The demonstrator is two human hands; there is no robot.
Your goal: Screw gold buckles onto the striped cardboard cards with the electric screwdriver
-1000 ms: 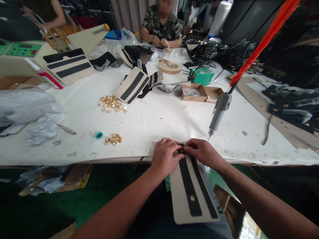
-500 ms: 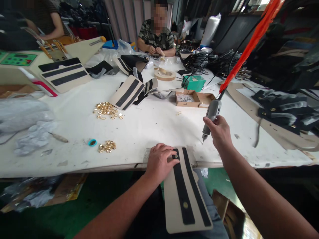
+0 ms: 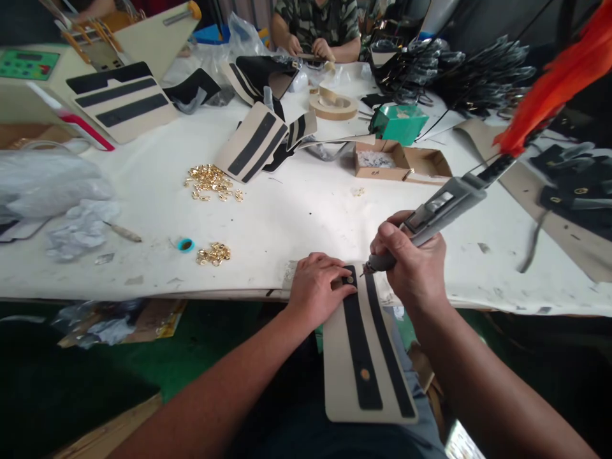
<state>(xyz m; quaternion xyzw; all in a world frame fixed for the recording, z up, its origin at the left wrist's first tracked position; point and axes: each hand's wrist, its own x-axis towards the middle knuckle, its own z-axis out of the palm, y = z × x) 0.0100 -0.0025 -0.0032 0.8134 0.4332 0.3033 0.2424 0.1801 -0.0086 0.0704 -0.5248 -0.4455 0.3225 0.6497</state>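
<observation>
A beige panel with two black strips (image 3: 368, 363) hangs over the table's near edge onto my lap. My left hand (image 3: 318, 290) presses its upper end down, fingers curled over the left strip beside a small metal stud (image 3: 350, 279). My right hand (image 3: 414, 264) is wrapped round a grey electric screwdriver (image 3: 440, 210), whose tip points at that stud. The tool's cable runs up into an orange sleeve (image 3: 559, 80) at the right. A second stud (image 3: 364, 374) sits lower on the same strip.
On the white table (image 3: 296, 217) lie two heaps of gold fittings (image 3: 213, 182) (image 3: 215, 253), a small blue cap (image 3: 185, 244), more striped panels (image 3: 253, 150), a cardboard box (image 3: 399, 162), a green box (image 3: 399, 121) and crumpled plastic (image 3: 57, 197). A person in camouflage (image 3: 315, 25) works at the far side.
My right hand left the panel, took the hanging screwdriver and has brought its tip down to the stud. My left hand stayed on the panel's top.
</observation>
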